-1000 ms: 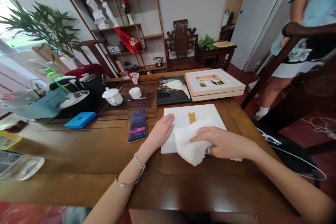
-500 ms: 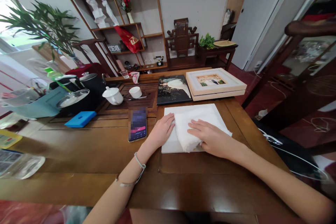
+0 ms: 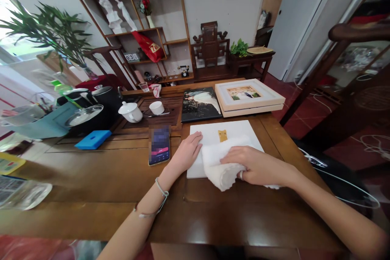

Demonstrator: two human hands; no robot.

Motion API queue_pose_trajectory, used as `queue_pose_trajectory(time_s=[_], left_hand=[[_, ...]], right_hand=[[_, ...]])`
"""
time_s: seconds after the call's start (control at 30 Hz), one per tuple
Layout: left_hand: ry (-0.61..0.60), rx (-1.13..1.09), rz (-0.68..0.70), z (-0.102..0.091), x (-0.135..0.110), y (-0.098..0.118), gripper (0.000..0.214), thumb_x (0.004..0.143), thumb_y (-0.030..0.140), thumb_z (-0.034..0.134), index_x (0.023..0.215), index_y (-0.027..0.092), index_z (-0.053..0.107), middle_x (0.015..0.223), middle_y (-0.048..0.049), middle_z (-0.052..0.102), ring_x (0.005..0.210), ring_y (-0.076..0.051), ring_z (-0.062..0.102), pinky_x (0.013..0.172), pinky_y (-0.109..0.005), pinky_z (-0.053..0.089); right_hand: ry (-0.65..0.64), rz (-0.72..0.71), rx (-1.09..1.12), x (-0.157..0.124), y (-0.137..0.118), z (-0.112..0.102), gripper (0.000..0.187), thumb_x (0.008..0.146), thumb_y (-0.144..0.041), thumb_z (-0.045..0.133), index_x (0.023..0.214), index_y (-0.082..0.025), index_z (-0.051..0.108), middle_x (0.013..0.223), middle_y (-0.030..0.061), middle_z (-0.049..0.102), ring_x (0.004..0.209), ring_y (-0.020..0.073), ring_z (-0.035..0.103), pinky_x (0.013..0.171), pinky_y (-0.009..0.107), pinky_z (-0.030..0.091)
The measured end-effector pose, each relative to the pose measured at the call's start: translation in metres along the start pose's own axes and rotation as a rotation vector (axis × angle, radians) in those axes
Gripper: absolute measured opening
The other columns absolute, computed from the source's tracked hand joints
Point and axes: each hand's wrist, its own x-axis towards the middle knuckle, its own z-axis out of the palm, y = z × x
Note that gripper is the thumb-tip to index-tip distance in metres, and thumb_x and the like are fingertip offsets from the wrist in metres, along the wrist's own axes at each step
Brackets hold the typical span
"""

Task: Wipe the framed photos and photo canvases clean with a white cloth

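White cloth (image 3: 215,160), loosely folded with a rolled edge toward the near side, gripped under the curled fingers of the right hand (image 3: 246,160), partly on the white panel (image 3: 195,166) and partly over its near edge. Held from above, probably to keep the soft bundle together and against the flat face. Left hand (image 3: 189,148) laid over the panel's left edge, fingers extended and closed on nothing, apart from the right and just beside the cloth; most likely there to prevent sliding. Panel flat on the bench (image 3: 122,187), at the near side, perhaps for easy reach by both arms. Gold-coloured piece (image 3: 223,135) uncovered on the panel's far half, just beyond the cloth. By count: two hands, one cloth, one panel, one gold-coloured piece with two dark spots. Farther back, one dark photo print (image 3: 199,107) and one pale framed picture (image 3: 250,97), side by side, seemingly set there to give the panel the near stretch; along the pale side a seam, hence one thick frame or two stacked, impossible to tell. To the left, one phone (image 3: 159,146), screen up, presumably for glancing at; then one blue block (image 3: 93,139), and on the dark tea tray (image 3: 175,118) two white vessels: one lidded cup (image 3: 130,112), one small bowl (image 3: 156,108).
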Motion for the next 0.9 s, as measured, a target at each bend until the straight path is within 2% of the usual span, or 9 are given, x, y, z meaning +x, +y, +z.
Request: queue_pose_trajectory(time_s=[0.17, 0.3, 0.43, 0.57, 0.9], left_hand=[[-0.011, 0.000, -0.003, 0.000, 0.000, 0.000, 0.037, 0.097, 0.021, 0.036, 0.129, 0.011, 0.052, 0.137, -0.0157, 0.054, 0.132, -0.025, 0.047, 0.111, -0.045, 0.040], [-0.018, -0.002, -0.001, 0.001, 0.000, -0.001, 0.038, 0.097, 0.019, 0.036, 0.129, 0.008, 0.052, 0.137, -0.0173, 0.054, 0.133, -0.025, 0.046, 0.112, -0.044, 0.039], [-0.017, -0.003, 0.011, 0.001, 0.000, -0.001, 0.037, 0.096, 0.018, 0.037, 0.129, 0.010, 0.052, 0.138, -0.0167, 0.054, 0.133, -0.025, 0.046, 0.111, -0.045, 0.039], [-0.017, 0.001, 0.010, 0.000, 0.000, -0.001, 0.037, 0.096, 0.018, 0.037, 0.129, 0.012, 0.052, 0.138, -0.0154, 0.054, 0.133, -0.024, 0.046, 0.111, -0.044, 0.040], [-0.044, 0.013, -0.023, -0.002, 0.000, 0.002, 0.038, 0.095, 0.017, 0.037, 0.130, 0.009, 0.050, 0.139, -0.0171, 0.052, 0.133, -0.025, 0.046, 0.112, -0.044, 0.039]], right_hand=[[0.004, -0.040, 0.085, 0.003, 0.009, 0.007, 0.046, 0.062, 0.002, 0.050, 0.098, -0.021, 0.066, 0.101, 0.0040, 0.067, 0.100, 0.0229, 0.057, 0.086, 0.037, 0.044], [0.033, -0.059, 0.093, 0.005, 0.009, 0.012, 0.046, 0.059, 0.002, 0.050, 0.098, -0.019, 0.065, 0.106, 0.0056, 0.065, 0.103, 0.0227, 0.054, 0.090, 0.038, 0.043], [0.061, -0.060, 0.073, 0.007, 0.008, 0.015, 0.047, 0.059, 0.002, 0.049, 0.097, -0.019, 0.064, 0.111, 0.0070, 0.063, 0.105, 0.0233, 0.053, 0.093, 0.040, 0.043], [0.070, -0.055, 0.038, 0.007, 0.006, 0.016, 0.047, 0.057, 0.001, 0.049, 0.098, -0.018, 0.064, 0.111, 0.0086, 0.062, 0.106, 0.0242, 0.052, 0.095, 0.041, 0.041], [0.072, -0.060, 0.026, 0.008, 0.007, 0.018, 0.046, 0.058, -0.001, 0.050, 0.098, -0.016, 0.064, 0.110, 0.0096, 0.062, 0.105, 0.0248, 0.051, 0.094, 0.042, 0.041]])
